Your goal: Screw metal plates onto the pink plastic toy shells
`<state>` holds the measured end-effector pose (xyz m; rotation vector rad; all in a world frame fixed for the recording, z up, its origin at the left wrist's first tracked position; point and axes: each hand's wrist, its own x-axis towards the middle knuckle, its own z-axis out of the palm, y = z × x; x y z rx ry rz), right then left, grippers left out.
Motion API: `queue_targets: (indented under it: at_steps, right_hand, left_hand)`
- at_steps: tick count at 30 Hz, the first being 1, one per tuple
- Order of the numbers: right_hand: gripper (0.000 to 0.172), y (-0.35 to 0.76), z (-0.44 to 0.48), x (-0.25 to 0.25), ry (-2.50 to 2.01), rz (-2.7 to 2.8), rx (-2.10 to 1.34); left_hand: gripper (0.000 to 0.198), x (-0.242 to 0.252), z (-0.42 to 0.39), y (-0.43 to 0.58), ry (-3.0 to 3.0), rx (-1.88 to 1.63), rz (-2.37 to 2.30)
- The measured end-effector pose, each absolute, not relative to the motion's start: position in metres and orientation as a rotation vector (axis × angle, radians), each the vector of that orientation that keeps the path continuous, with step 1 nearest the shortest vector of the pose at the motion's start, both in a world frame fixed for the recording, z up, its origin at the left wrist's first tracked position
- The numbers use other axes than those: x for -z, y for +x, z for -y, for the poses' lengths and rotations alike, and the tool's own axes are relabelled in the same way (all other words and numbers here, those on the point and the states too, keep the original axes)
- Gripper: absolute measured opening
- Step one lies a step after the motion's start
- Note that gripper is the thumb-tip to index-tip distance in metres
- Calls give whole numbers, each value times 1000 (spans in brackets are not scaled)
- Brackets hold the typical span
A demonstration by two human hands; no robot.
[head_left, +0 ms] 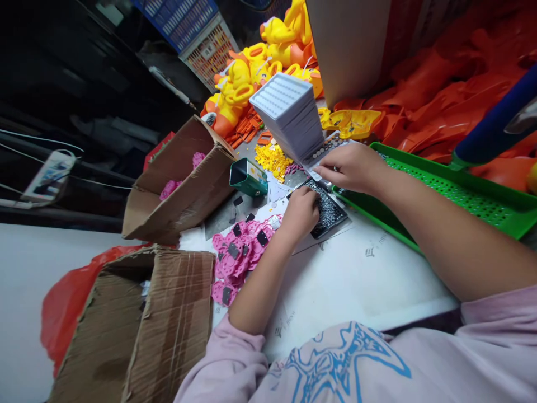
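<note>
My left hand [301, 211] reaches into a shallow black tray [329, 215] filled with small shiny dark metal pieces. Its fingers are bent down and pressed together, and the tips are hidden. Just right of it, my right hand [354, 165] pinches at the near edge of a white tray [331, 146] holding rows of small round silver discs. What its fingertips hold is too small to make out. Beside my left forearm lies a heap of pink plastic parts [235, 252] with black pieces on them.
Behind the hands rises a tall stack of white trays [289, 112]. A green basket [394, 232] stands at the right, a green container [248, 178] at centre left. Cardboard boxes [184, 302] flank the table [356, 280]. Yellow toys [247, 73] and orange parts [444, 89] are piled behind.
</note>
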<state>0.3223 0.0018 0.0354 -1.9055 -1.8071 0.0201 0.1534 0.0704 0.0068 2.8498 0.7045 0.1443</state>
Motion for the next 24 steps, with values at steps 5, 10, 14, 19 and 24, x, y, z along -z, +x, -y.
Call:
queue_targets:
  at_steps: [5, 10, 14, 19, 24]
  right_hand:
    - [40, 321, -1, -37, -1921, 1797, -14]
    - [40, 321, -1, -37, -1908, 1820, -16]
    - [39, 322, -1, -37, -1926, 1825, -37]
    - [38, 321, -1, -37, -1918, 1826, -57]
    - [38, 321, 0, -38, -1940, 1829, -86]
  left_hand:
    - [41, -5, -79, 159, 2851, -184, -793]
    - [40, -3, -75, 164, 2874, -121, -796]
    - [39, -6, -63, 158, 2829, -74, -666]
    - [40, -15, -51, 144, 2739, -8, -475]
    - [36, -17, -52, 132, 2703, -98, -374]
